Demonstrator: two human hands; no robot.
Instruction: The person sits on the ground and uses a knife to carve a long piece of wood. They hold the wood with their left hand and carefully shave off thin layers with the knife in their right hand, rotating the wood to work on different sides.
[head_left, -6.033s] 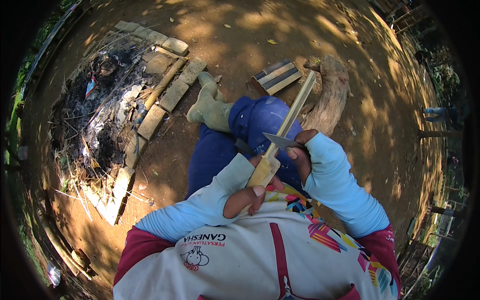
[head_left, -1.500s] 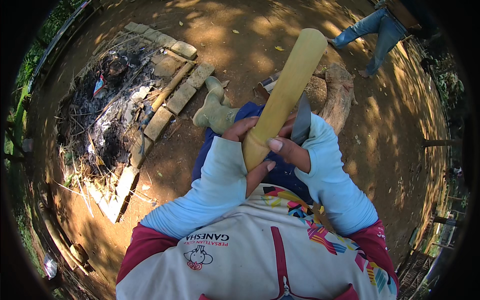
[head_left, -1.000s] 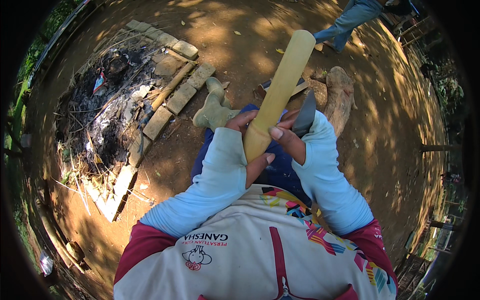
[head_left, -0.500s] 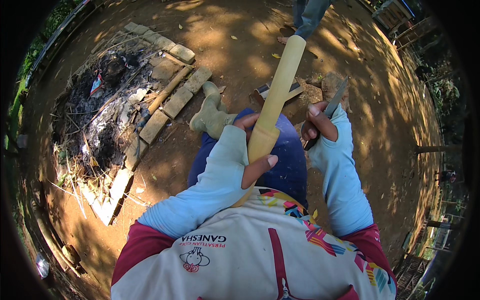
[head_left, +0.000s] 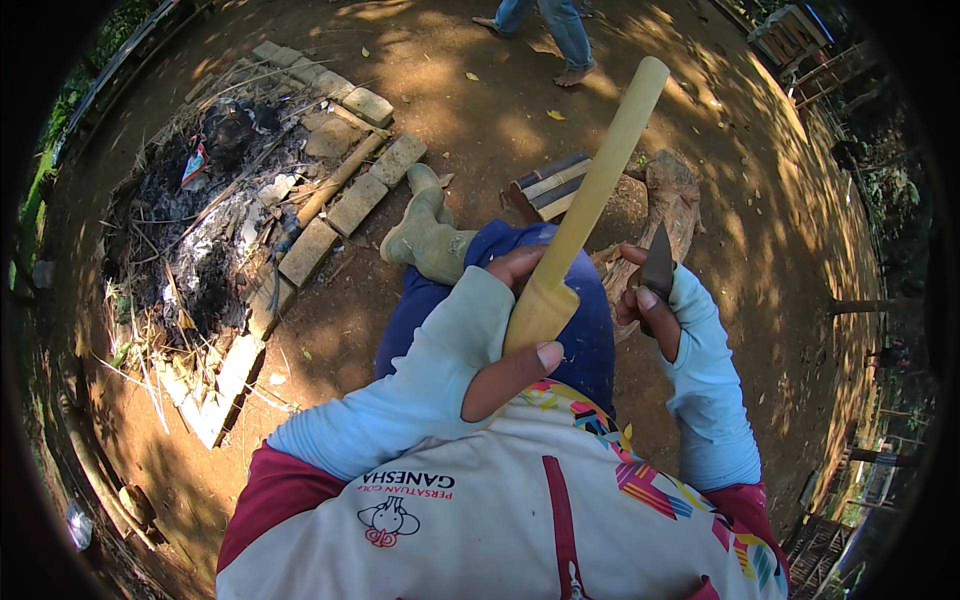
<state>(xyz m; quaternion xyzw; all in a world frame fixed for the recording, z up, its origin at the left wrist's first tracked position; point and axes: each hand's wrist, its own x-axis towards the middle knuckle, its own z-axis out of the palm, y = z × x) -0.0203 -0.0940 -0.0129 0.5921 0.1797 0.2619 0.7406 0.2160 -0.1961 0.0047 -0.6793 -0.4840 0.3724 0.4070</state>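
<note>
The left hand (head_left: 490, 350) is wrapped round the thick lower end of the bamboo (head_left: 600, 195), its thumb across the near side and its fingertips on the far side. The bamboo lies over the lap, slanting up and to the right, its narrow length ending in a rounded tip; a step marks where it widens at the grip. The right hand (head_left: 650, 308) pinches the knife (head_left: 657, 262) between thumb and fingers, the dark blade pointing up and the handle mostly hidden. The blade is near the bamboo but not touching it. Light blue sleeves (head_left: 360, 425) reach over both palms, leaving thumbs and fingers bare. Nearer the body is the pale jacket (head_left: 450, 545); under the bamboo are blue trousers (head_left: 590, 330), with green boots (head_left: 428, 238) beyond them to the left. Past the knees a striped block (head_left: 552, 185) lies on the ground (head_left: 790, 350), and to its right is a log (head_left: 672, 200), partly behind the right hand. On the left, bricks (head_left: 355, 205) edge a bed of ash (head_left: 205, 235), with a pole (head_left: 342, 178) along their inner side. At the top are another person's legs (head_left: 565, 32) in jeans, feet bare.
</note>
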